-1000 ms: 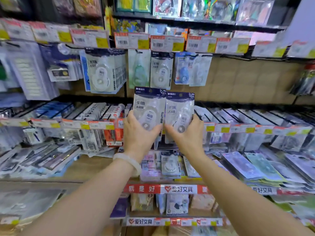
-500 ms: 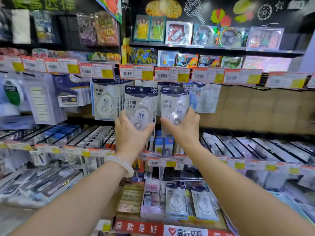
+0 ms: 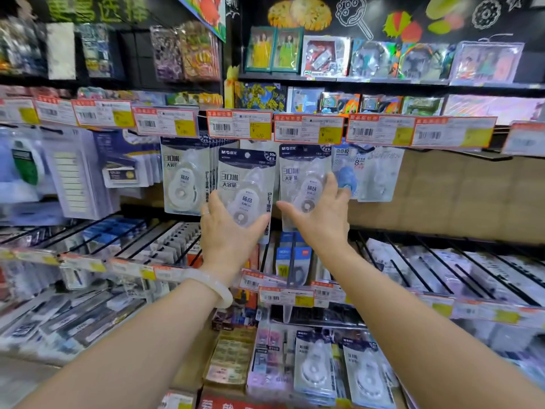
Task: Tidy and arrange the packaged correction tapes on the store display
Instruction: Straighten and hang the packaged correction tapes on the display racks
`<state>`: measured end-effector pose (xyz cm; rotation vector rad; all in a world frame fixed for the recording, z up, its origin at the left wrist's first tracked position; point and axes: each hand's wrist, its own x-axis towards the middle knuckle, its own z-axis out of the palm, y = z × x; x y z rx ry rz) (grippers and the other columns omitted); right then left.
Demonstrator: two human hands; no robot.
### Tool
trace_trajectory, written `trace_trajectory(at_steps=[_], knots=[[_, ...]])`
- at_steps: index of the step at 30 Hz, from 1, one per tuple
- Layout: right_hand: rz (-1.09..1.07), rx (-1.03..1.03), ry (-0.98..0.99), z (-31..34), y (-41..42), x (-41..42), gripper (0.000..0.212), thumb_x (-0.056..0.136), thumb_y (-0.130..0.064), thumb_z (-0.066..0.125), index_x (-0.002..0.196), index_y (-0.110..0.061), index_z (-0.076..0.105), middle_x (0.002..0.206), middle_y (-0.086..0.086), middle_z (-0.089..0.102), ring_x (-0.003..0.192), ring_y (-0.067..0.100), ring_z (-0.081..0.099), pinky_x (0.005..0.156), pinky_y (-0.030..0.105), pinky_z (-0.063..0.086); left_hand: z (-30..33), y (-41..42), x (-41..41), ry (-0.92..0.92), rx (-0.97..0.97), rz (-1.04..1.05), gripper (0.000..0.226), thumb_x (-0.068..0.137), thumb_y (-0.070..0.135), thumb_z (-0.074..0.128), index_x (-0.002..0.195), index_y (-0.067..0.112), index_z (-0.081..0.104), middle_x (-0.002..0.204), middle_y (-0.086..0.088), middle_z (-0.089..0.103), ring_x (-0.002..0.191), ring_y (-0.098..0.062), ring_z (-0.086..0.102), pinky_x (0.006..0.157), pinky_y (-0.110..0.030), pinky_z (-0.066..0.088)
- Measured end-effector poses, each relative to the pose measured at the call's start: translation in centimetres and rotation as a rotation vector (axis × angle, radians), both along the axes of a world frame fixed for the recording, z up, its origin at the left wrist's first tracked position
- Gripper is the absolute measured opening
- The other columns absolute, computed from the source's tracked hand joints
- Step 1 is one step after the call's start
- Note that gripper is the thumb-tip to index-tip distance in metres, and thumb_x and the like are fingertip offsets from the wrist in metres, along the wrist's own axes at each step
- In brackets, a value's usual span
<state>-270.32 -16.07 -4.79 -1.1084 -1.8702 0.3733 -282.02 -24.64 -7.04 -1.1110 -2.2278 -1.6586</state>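
Reaching up from the bottom of the view, both forearms are extending toward the hanging row of packaged correction tapes. On the lowest shelf (image 3: 265, 404), nearest the camera, two more correction tape packs (image 3: 339, 370) are lying side by side next to small flat packets that are too blurred to identify.

The left hand (image 3: 227, 231), with a pale bangle (image 3: 212, 286) sitting on its wrist, is gripping the left pack (image 3: 246, 190) at its lower edge: the thumb is pressing across the front of the blister while the other fingers are curling behind the card. The right hand (image 3: 321, 219) is holding the right pack (image 3: 303, 184): the thumb is lying spread across the front of the lower part and the fingers are reaching up along the right edge, slightly apart; whether they are wrapping behind the card cannot be told. Both packs are standing upright, side by side and close together, with their dark header strips sitting just below the price labels (image 3: 308, 128) on the peg rail.

Just left of the left pack, a thick stack of identical packs (image 3: 184, 178) is hanging from the same rail. To the right of the right pack, a blue-printed tape pack (image 3: 348, 172) is hanging partly behind the right hand's fingertips.

Below the hands, angled wire racks (image 3: 442, 267) are holding rows of flat stationery packs. Farther up, the top shelf (image 3: 383, 81) is carrying boxed toys.
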Motion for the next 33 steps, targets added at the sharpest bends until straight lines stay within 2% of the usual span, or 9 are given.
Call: trace_trajectory(at_steps=[5,10,14,19,23,26,28,30,33], knots=[[0.017,-0.018,0.007,0.2,1.8,-0.7,0.106,0.07,-0.057,0.072,0.147,-0.019,0.01,0.133,0.012,0.027,0.121,0.03,0.039,0.076,0.03,0.035,-0.5,0.3,-0.3,0.032,0.007,-0.016,0.099,0.068,0.049,0.078,0.142,0.008,0.026,0.135,-0.012,0.039,0.124,-0.027,0.039,0.1,-0.037,0.035],[0.005,-0.034,-0.025,0.2,3.8,-1.7,0.098,0.081,-0.042,0.069,0.15,-0.019,0.003,0.133,0.014,0.026,0.115,0.029,0.042,0.078,0.029,0.036,-0.9,0.1,-0.4,0.046,0.014,-0.031,0.101,0.069,0.048,0.077,0.144,0.008,0.023,0.139,-0.011,0.036,0.128,-0.025,0.036,0.103,-0.034,0.032],[-0.017,-0.077,-0.077,0.6,5.1,-2.2,0.089,0.087,-0.031,0.065,0.15,-0.022,0.003,0.138,0.014,0.025,0.121,0.032,0.04,0.084,0.037,0.041,-1.6,0.1,-0.9,0.056,0.001,-0.03,0.095,0.067,0.05,0.078,0.138,0.009,0.031,0.128,-0.008,0.042,0.118,-0.025,0.043,0.096,-0.035,0.04],[-0.015,-0.147,-0.108,0.3,5.5,-1.7,0.083,0.089,-0.025,0.062,0.15,-0.02,0.005,0.142,0.015,0.022,0.128,0.033,0.033,0.096,0.04,0.039,-2.3,0.0,-1.0,0.068,-0.044,-0.034,0.097,0.067,0.05,0.078,0.139,0.006,0.031,0.131,-0.011,0.043,0.122,-0.026,0.039,0.101,-0.036,0.038],[0.088,-0.083,-0.019,-1.0,3.5,-1.0,0.062,0.094,-0.031,0.054,0.144,-0.01,0.025,0.138,0.016,0.033,0.126,0.03,0.037,0.1,0.034,0.034,-2.5,0.0,-0.1,0.042,-0.04,-0.065,0.1,0.066,0.048,0.079,0.142,0.006,0.028,0.13,-0.01,0.043,0.121,-0.025,0.04,0.098,-0.031,0.036],[0.231,-0.098,0.08,-1.2,0.9,-0.4,0.045,0.097,-0.034,0.047,0.133,-0.008,0.044,0.126,0.01,0.049,0.116,0.022,0.05,0.097,0.031,0.039,-2.5,-0.1,1.0,0.03,-0.029,-0.092,0.102,0.068,0.045,0.079,0.145,0.007,0.024,0.131,-0.009,0.04,0.123,-0.023,0.039,0.094,-0.023,0.031],[0.291,-0.111,0.11,-1.3,-0.7,0.2,0.038,0.097,-0.035,0.046,0.124,-0.008,0.052,0.114,0.007,0.059,0.104,0.018,0.056,0.091,0.034,0.045,-2.5,-0.1,1.5,0.017,-0.033,-0.106,0.104,0.068,0.045,0.079,0.146,0.007,0.022,0.132,-0.01,0.039,0.123,-0.025,0.04,0.096,-0.027,0.033],[0.346,-0.141,0.117,-1.4,-2.1,1.0,0.034,0.094,-0.036,0.052,0.117,-0.011,0.053,0.1,0.003,0.062,0.091,0.015,0.058,0.081,0.031,0.048,-2.5,-0.1,2.1,0.009,-0.041,-0.12,0.102,0.067,0.046,0.079,0.144,0.008,0.024,0.13,-0.011,0.041,0.12,-0.026,0.042,0.095,-0.031,0.037],[0.349,-0.187,0.082,-1.6,-3.3,2.1,0.042,0.085,-0.037,0.065,0.12,-0.018,0.05,0.096,0.001,0.061,0.087,0.015,0.059,0.078,0.028,0.049,-2.3,-0.1,3.4,-0.017,-0.079,-0.142,0.097,0.071,0.045,0.074,0.144,0.01,0.022,0.132,-0.01,0.038,0.122,-0.027,0.039,0.092,-0.033,0.037]])
